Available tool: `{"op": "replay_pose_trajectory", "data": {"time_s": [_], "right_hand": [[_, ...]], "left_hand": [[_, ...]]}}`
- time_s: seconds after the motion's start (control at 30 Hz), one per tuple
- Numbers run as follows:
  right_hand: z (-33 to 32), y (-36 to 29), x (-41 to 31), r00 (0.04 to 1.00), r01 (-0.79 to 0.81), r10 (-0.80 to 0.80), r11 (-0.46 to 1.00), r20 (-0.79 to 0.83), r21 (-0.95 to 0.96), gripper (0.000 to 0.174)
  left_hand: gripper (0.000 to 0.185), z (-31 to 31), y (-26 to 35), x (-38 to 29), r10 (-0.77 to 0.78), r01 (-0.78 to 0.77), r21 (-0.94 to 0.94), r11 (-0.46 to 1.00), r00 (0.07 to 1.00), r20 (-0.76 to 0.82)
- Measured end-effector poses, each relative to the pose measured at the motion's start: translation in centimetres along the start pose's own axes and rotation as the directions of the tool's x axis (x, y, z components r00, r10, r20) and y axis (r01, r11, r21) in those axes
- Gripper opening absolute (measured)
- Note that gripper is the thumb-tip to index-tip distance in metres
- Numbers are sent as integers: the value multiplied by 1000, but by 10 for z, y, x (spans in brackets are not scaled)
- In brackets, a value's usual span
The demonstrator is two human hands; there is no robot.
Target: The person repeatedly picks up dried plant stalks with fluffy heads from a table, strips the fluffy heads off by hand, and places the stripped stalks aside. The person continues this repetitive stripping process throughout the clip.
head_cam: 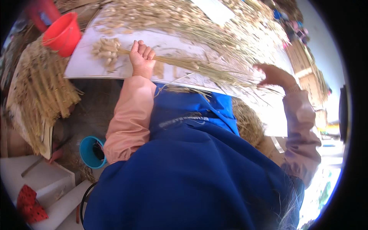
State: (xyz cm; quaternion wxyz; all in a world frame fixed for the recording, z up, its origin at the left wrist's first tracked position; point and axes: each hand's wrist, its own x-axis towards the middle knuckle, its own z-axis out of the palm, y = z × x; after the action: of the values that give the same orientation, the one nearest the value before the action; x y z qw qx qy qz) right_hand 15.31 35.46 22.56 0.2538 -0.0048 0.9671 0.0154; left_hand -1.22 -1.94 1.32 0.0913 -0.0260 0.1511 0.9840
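My left hand (142,59) is closed around the stems of a bunch of dried bunny-tail grass (184,63). The fluffy heads (107,51) stick out to the left of my fist, and the long stems fan out to the right. Beyond the loose stem ends, my right hand (274,75) hovers with thumb and fingers apart and nothing between them. Both hands are over a white tabletop (86,61). A large heap of loose dried grass (195,26) covers the table's far side, some of it blurred.
Left of the table, a red bucket (64,34) stands near a board stacked with tied grass bundles (46,89). A teal bin (91,152) sits on the floor. Cardboard boxes (307,77) are at the right. Cut straw (248,122) lies below the table edge.
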Motion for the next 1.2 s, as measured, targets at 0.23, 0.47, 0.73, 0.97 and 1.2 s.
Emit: {"op": "replay_pose_trajectory", "data": {"time_s": [0.23,0.47,0.73,0.97,1.2], "right_hand": [[80,-54,71,827,450,-197,794,-527,409,63],[141,-117,93,746,516,29,605,-665,606,24],[159,-107,98,550,696,254,387,-796,605,12],[189,20,60,668,318,240,764,-704,561,14],[121,54,15,395,-128,275,961,-877,244,34]], "left_hand": [[43,26,-24,-2,-56,34,144,989,987,152],[47,39,-22,-11,-61,31,213,976,988,139],[47,46,-26,-13,-50,35,246,969,997,55],[41,34,-10,-9,-11,-5,167,986,995,94],[47,45,-26,-14,-129,85,120,989,897,422]]}}
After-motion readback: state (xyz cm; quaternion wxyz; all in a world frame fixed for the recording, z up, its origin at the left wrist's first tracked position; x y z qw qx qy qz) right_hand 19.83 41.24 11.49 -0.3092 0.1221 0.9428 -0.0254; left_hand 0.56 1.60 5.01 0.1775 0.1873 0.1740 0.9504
